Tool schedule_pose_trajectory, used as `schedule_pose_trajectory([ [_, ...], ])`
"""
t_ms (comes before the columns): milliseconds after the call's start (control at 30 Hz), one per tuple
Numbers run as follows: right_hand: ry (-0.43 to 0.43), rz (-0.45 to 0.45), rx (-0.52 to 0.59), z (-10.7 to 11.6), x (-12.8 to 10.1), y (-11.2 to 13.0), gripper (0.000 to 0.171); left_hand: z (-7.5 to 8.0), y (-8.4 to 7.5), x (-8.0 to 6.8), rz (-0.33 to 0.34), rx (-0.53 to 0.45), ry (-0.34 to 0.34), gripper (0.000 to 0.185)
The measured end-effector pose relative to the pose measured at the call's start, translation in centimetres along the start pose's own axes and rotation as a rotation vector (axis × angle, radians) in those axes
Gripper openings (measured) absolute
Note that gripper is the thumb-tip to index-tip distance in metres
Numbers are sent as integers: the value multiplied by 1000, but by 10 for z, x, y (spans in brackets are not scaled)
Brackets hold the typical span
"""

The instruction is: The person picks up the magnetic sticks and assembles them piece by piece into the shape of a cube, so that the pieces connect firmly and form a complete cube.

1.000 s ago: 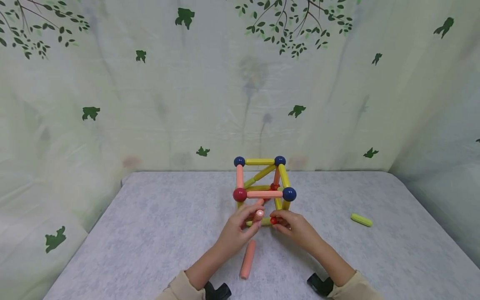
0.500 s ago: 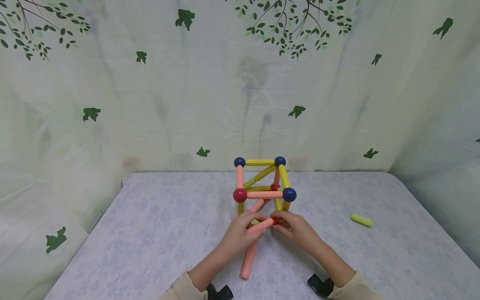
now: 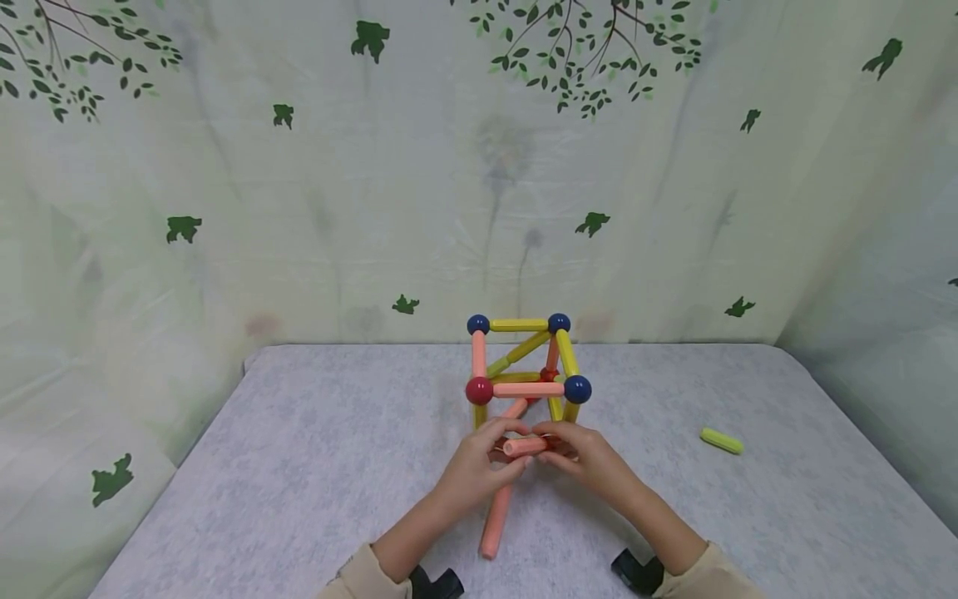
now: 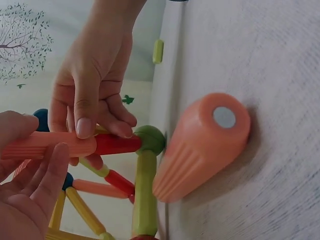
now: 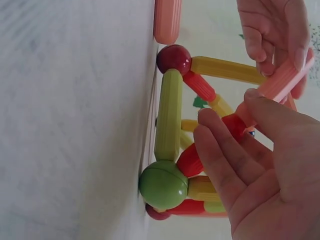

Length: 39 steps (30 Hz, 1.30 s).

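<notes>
In the head view my left hand [image 3: 475, 466] pinches a pink magnetic rod [image 3: 526, 447] between thumb and fingers. My right hand [image 3: 591, 462] pinches the same rod at its right end. There, in the left wrist view, it meets a short red rod [image 4: 117, 144] end to end. That red rod runs slantwise to a green ball [image 5: 164, 184] at the base of a ball-and-rod frame. Behind the hands rise the frame's dark blue ball [image 3: 577, 389], red ball [image 3: 479, 390] and yellow rod [image 3: 520, 324]. Part of the frame's lower front is hidden by the hands.
A loose pink rod [image 3: 494, 524] lies on the table just in front of the hands. To the right lies a yellow-green rod [image 3: 722, 440]. The grey cloth-covered table [image 3: 314, 466] ends at a leaf-patterned curtain [image 3: 337, 208].
My left hand has turned the pink rod from pointing toward the camera to lying sideways, its end now against the red rod. My right hand's fingers have shifted onto the pink rod's end.
</notes>
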State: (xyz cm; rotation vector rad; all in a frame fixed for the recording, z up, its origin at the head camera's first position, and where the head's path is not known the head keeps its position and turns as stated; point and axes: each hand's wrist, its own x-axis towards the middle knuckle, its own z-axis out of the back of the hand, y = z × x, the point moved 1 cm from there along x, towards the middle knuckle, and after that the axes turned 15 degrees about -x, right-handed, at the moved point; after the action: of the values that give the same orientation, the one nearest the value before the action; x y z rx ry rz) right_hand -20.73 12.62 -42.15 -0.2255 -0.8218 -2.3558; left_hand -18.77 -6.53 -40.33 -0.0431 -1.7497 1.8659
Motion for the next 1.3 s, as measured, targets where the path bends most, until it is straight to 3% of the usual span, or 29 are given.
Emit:
schedule_pose_trajectory([
  [167,10,16,16,-1,2,2,29,6,-9,0,-61,112,31,38],
  [400,2,-5,7,-3,7,1,25,27,-29,4,-321,391,-42,53],
  [500,-4,-32,5,-5,9,1,23,39,-35,9,-318,532,-62,63],
  [667,-19,-93,6,-9,14,5,24,51,-35,18,-249,694,-6,69],
  [733,-29,-127,11,-11,15,7,24,54,-33,21,-247,710,7,64],
  [933,-73,-183,8,-14,20,13,21,56,-25,23,-268,627,3,51],
  [1133,-139,-201,-14,-16,23,14,24,54,-20,24,-290,552,-26,43],
  [1300,-172,-222,-11,-17,23,15,26,51,-18,24,-315,567,-66,42],
])
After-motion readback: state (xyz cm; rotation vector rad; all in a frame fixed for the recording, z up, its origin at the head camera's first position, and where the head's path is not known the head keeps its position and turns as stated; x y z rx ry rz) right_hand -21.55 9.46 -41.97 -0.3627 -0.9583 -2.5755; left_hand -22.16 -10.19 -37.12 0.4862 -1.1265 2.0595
